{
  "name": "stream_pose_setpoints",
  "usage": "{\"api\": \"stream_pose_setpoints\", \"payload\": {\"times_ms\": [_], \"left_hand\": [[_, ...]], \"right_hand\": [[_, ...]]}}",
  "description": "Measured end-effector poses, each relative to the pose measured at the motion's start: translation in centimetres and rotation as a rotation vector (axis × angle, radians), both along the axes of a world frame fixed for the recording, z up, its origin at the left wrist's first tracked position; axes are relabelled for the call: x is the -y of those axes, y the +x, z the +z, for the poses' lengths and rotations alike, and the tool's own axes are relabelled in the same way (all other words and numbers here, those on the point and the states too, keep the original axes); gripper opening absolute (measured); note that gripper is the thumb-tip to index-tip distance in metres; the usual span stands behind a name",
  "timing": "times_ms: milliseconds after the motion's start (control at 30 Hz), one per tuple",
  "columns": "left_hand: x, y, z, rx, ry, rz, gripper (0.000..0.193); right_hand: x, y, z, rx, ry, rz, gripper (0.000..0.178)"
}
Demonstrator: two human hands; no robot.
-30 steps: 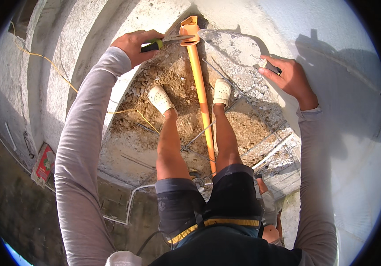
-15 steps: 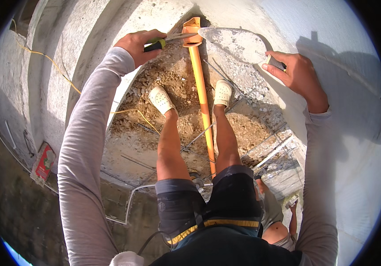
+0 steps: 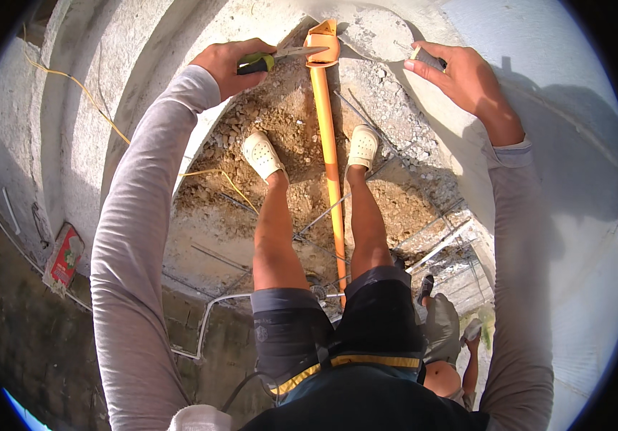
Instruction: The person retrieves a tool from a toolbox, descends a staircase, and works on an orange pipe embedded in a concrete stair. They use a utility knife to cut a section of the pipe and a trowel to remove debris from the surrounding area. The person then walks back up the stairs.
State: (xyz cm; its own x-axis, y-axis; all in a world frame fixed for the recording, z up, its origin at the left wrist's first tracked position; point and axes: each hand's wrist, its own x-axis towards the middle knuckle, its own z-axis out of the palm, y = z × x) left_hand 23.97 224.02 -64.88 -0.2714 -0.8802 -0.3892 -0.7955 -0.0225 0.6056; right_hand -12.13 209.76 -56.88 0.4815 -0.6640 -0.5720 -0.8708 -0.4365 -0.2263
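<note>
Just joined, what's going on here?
A person in pale clogs stands astride an orange pipe on rubble-strewn ground. The left hand grips a green-and-black-handled tool, its metal blade showing over the pipe's wide upper end; whether they touch is unclear. The right hand holds a trowel by its handle, blade toward that same end. Another person is partly visible at lower right.

Head-worn fisheye, facing down over left hand (image 3: 224,66), right hand (image 3: 468,80).
</note>
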Motion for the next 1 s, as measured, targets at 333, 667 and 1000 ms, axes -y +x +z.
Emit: {"api": "stream_pose_setpoints", "payload": {"times_ms": [333, 667, 1000], "left_hand": [[-0.4, 0.1, 0.2, 0.042, -0.017, -0.001, 0.044], [-2.0, 2.7, 1.7, -0.066, 0.001, 0.155, 0.044], [1.0, 0.1, 1.5, 0.009, -0.023, -0.024, 0.045]], "right_hand": [[1.6, -0.2, 1.3, 0.195, -0.343, 0.483, 0.053], [-0.2, -2.3, 0.7, 0.203, -0.251, 0.322, 0.05], [-1.8, -2.9, 0.7, 0.107, 0.054, 0.003, 0.056]]}}
